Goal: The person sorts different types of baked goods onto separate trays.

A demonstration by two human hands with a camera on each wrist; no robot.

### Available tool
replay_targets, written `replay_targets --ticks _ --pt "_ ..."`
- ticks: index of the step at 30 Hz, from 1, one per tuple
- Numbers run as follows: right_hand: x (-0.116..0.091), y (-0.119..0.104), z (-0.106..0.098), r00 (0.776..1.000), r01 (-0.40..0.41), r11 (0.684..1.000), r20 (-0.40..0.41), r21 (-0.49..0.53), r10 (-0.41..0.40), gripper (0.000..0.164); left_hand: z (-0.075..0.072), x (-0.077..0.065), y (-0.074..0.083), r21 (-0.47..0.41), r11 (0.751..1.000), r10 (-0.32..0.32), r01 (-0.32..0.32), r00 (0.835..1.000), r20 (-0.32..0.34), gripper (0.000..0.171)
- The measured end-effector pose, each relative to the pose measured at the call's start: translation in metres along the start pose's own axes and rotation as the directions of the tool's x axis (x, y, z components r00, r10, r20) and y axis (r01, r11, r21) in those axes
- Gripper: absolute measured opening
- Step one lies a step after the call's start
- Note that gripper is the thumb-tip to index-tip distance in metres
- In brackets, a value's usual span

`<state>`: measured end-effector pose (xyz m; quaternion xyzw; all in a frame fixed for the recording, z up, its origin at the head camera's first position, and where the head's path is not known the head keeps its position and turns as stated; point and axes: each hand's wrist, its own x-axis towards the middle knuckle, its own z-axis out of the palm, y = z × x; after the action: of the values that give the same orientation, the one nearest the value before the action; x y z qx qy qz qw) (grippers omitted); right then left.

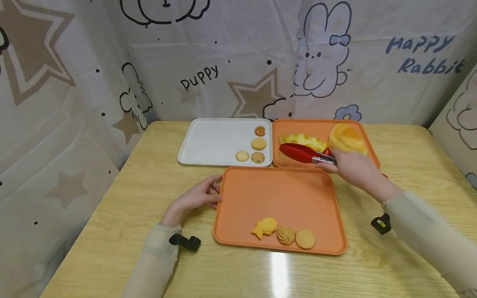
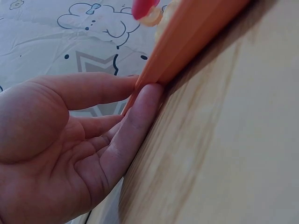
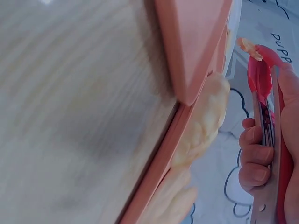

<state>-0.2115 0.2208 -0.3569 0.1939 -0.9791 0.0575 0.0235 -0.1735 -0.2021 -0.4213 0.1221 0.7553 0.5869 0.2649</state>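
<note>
While the left hand pinches: edge of the near orange rectangular tray
Right hand: fingers wrapped round red-tipped metal tongs
Tongs' tips: small tan piece

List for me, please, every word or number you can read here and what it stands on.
"PUPPY": on the patterned backdrop cloth.
"Happy Rabbit": same cloth, beside the rabbit drawing.
Top of the head view: a cut-off mark like "1", same cloth, uncertain.

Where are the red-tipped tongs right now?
In the head view, right of centre, the right hand grips the red-tipped tongs, which partly hide the yellow wavy-edged food on the back orange tray.
</note>
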Motion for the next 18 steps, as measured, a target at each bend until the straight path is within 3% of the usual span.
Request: replay_targets --ticks 8,18 --pt "0.037 -0.021 0.000 0.999 0.017 0.999 0.035 -0.044 -0.016 0.058 0.000 -0.001 0.000 0.004 1.000 -0.005 0.005 1.000 0.002 0.071" --pt "0.075 -0.048 0.006 0.999 0.036 0.997 0.003 -0.067 -0.036 0.057 0.001 0.000 0.000 -0.009 1.000 -0.002 0.002 1.000 0.005 0.071"
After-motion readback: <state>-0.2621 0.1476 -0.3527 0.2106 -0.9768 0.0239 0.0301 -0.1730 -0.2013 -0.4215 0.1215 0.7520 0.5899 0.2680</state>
